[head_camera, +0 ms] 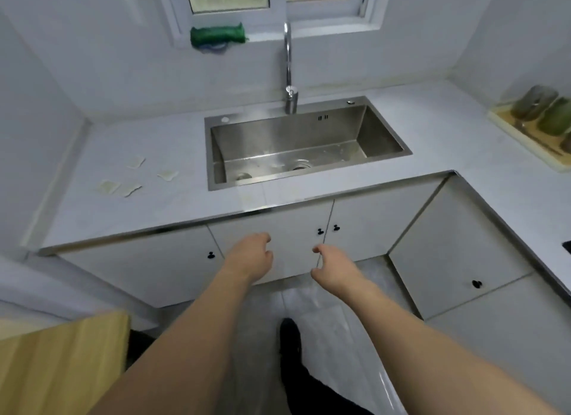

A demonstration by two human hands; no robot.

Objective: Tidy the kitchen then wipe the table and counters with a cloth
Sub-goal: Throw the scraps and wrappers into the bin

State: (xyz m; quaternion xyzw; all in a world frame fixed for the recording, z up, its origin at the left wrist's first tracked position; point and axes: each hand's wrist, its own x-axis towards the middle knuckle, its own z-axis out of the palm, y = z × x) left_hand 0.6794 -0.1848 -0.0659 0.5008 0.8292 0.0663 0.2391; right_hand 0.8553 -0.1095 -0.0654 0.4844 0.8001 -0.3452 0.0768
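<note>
Head view, looking down at an L-shaped kitchen counter (432,130). Both bare forearms reach forward in front of the cabinet doors (278,229) below the sink (309,170). The left hand (250,257) hangs with fingers loosely curled, holding nothing; the right hand (333,267) likewise, thumb and fingers apart, touching neither door nor knob. The two hands lie near each other but do not meet.

The steel sink is set in the middle of the counter, with the tap (289,65) at its far rim. Scraps (136,176) of pale paper or peel lie scattered on the counter left of the sink. A green cloth (217,36), bunched, rests on the window sill at the far wall, left of the tap. At far right a tray (525,139) on the counter bears glass jars (543,108). A wooden board (61,365) fills the near left corner. A dark shoe (290,337) shows on the floor between the arms.
</note>
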